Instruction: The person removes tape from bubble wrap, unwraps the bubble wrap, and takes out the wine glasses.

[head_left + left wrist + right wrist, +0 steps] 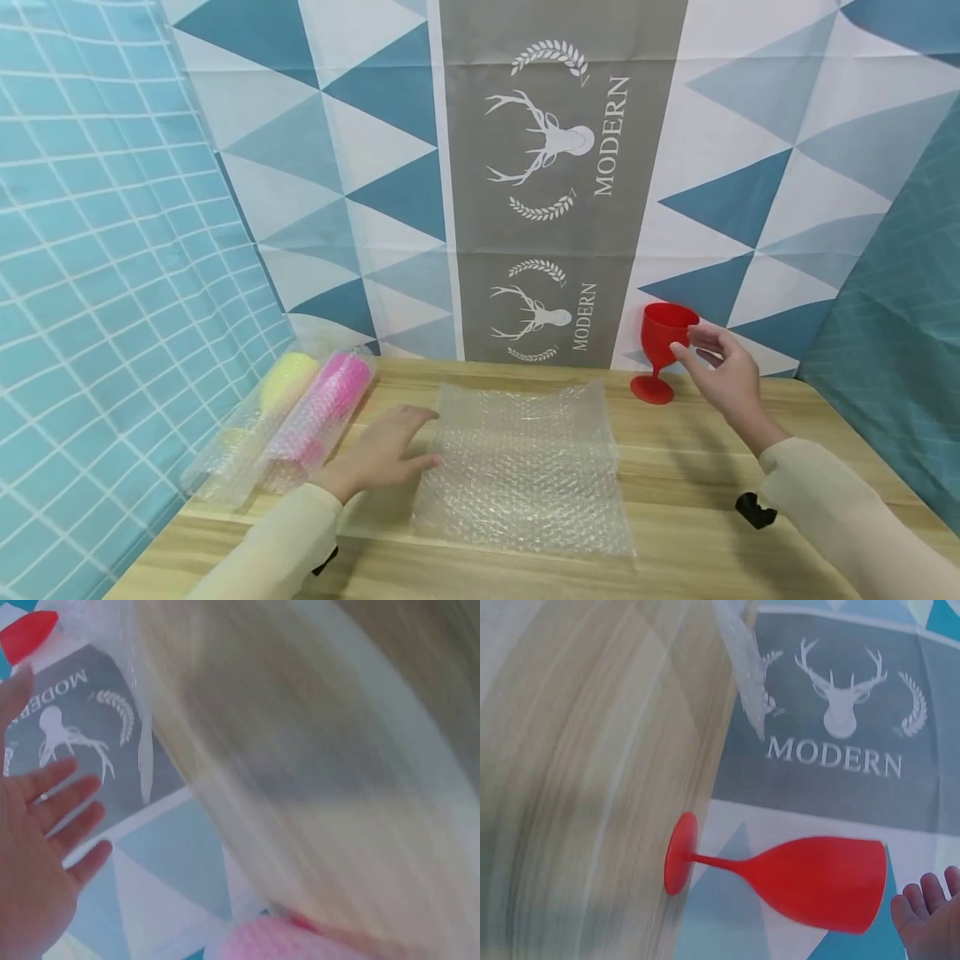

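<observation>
A red goblet (666, 333) stands upright on its round foot at the table's back right. My right hand (723, 375) is beside its bowl, thumb and fingers spread. In the right wrist view, a gap shows between the fingertips of that hand (933, 919) and the goblet's rim (877, 881). A sheet of bubble wrap (525, 479) lies flat in the middle of the table. Over its left edge hovers my left hand (386, 450), its fingers extended and holding nothing. The left wrist view shows the same hand (45, 832) with fingers spread.
At the table's left lie two bubble-wrapped bundles, one with a pink object (341, 387) inside, the other with a yellow object (288, 379). A patterned cloth (525, 233) hangs behind the wooden table (697, 508). Blue sheets (97, 208) close off both sides.
</observation>
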{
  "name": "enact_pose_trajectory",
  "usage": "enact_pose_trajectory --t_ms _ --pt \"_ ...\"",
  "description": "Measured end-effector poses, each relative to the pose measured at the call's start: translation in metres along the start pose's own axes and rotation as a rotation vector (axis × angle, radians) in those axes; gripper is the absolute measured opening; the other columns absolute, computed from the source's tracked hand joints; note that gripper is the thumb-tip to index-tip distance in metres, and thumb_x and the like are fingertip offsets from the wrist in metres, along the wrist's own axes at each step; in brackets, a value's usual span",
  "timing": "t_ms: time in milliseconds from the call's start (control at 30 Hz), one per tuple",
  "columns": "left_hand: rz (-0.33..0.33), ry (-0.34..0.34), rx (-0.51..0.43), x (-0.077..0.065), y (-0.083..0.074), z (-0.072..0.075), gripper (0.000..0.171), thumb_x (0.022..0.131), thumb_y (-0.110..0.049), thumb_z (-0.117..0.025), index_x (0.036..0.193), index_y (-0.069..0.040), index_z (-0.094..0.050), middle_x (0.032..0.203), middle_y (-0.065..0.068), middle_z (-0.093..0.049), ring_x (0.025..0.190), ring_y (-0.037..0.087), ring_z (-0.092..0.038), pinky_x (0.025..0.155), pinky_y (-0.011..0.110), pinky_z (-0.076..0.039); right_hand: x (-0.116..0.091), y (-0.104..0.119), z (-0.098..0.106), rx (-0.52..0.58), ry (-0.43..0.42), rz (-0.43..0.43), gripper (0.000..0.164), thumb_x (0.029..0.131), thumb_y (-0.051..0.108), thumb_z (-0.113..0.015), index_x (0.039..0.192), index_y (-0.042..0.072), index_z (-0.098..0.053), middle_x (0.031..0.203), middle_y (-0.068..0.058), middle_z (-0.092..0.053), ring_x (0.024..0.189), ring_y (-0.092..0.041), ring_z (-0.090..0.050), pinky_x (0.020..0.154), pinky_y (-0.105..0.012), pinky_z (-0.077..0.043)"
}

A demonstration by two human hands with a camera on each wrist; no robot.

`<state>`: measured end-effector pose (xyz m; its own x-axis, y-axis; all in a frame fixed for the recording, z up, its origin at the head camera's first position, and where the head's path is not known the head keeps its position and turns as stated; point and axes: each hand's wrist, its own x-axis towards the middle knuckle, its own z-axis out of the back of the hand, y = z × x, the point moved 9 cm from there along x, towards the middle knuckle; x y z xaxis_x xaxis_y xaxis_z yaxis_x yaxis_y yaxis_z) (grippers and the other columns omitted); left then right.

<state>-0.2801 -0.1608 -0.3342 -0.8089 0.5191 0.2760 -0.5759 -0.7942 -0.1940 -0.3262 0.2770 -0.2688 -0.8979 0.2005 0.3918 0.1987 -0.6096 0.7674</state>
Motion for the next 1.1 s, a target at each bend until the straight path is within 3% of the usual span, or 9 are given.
enact_pose_trajectory --t_ms 67,133,333,467,600,700,833,1000,1100 --pt "0.058 -0.030 0.026 0.000 0.010 0.010 0.062 0.087 -0.043 -0.065 0.133 -0.003 -0.051 0.134 0.017 -0.057 0.126 0.037 -0.051 0.108 0.054 -0.041 -0.004 0.006 -0.003 0.007 0.019 0.030 0.060 0.091 0.037 -0.063 0.137 0.003 -0.045 0.137 -0.022 -0.051 0.122 -0.040 -0.051 0.084 -0.005 -0.049" --pt "0.112 -0.064 0.079 -0.001 0.020 0.021 0.064 0.087 -0.043 -0.065 0.133 -0.001 -0.050 0.134 0.019 -0.057 0.127 0.039 -0.051 0.108 0.054 -0.040 -0.008 0.011 -0.006 0.018 0.044 0.048 0.058 0.091 0.035 -0.063 0.136 0.002 -0.046 0.134 -0.022 -0.052 0.121 -0.040 -0.052 0.078 0.001 -0.046" --pt "0.285 -0.124 0.140 -0.007 0.052 0.053 0.066 0.091 -0.036 -0.061 0.134 0.011 -0.044 0.134 0.033 -0.051 0.125 0.050 -0.047 0.108 0.059 -0.038 -0.017 0.022 -0.021 0.028 0.129 0.071 0.054 0.091 0.034 -0.064 0.133 0.004 -0.048 0.130 -0.022 -0.055 0.118 -0.039 -0.055 0.075 -0.001 -0.048" --pt "0.412 -0.117 0.205 -0.018 0.075 0.065 0.067 0.093 -0.039 -0.057 0.129 0.016 -0.045 0.125 0.036 -0.054 0.115 0.052 -0.052 0.100 0.060 -0.043 -0.025 0.025 -0.032 0.001 0.156 0.116 0.049 0.090 0.030 -0.066 0.128 0.002 -0.052 0.123 -0.022 -0.061 0.111 -0.039 -0.060 0.076 -0.002 -0.049" --pt "0.547 -0.066 0.205 -0.034 0.100 0.068 0.069 0.093 -0.041 -0.056 0.121 0.020 -0.044 0.113 0.038 -0.055 0.104 0.052 -0.054 0.089 0.061 -0.047 -0.036 0.021 -0.046 -0.041 0.203 0.143 0.045 0.090 0.026 -0.068 0.125 0.002 -0.055 0.118 -0.021 -0.064 0.104 -0.035 -0.065 0.077 -0.006 -0.051" --pt "0.615 -0.028 0.178 -0.047 0.116 0.066 0.070 0.092 -0.042 -0.056 0.117 0.022 -0.044 0.106 0.038 -0.054 0.098 0.051 -0.054 0.084 0.060 -0.049 -0.043 0.015 -0.057 -0.069 0.258 0.131 0.044 0.089 0.025 -0.069 0.124 0.001 -0.056 0.118 -0.021 -0.065 0.103 -0.034 -0.066 0.082 -0.022 -0.058" --pt "0.676 -0.009 0.129 -0.061 0.131 0.065 0.062 0.093 -0.037 -0.054 0.110 0.022 -0.044 0.099 0.036 -0.053 0.092 0.049 -0.054 0.077 0.058 -0.050 -0.053 0.007 -0.071 -0.073 0.316 0.113 0.042 0.087 0.021 -0.070 0.120 -0.001 -0.057 0.115 -0.022 -0.066 0.100 -0.032 -0.066 0.085 -0.038 -0.059" --pt "0.716 0.003 0.071 -0.070 0.141 0.063 0.053 0.097 -0.032 -0.048 0.106 0.019 -0.044 0.095 0.033 -0.051 0.087 0.045 -0.055 0.073 0.055 -0.051 -0.063 0.000 -0.086 -0.058 0.402 0.074 0.039 0.084 0.014 -0.072 0.114 -0.007 -0.060 0.107 -0.024 -0.068 0.091 -0.027 -0.068 0.080 -0.033 -0.060" --pt "0.737 0.015 0.027 -0.072 0.145 0.061 0.052 0.097 -0.032 -0.047 0.108 0.020 -0.043 0.096 0.034 -0.052 0.085 0.043 -0.056 0.072 0.054 -0.052 -0.068 -0.008 -0.094 -0.073 0.472 -0.006 0.040 0.085 0.016 -0.071 0.114 -0.009 -0.060 0.103 -0.020 -0.069 0.089 -0.023 -0.066 0.077 -0.029 -0.059"
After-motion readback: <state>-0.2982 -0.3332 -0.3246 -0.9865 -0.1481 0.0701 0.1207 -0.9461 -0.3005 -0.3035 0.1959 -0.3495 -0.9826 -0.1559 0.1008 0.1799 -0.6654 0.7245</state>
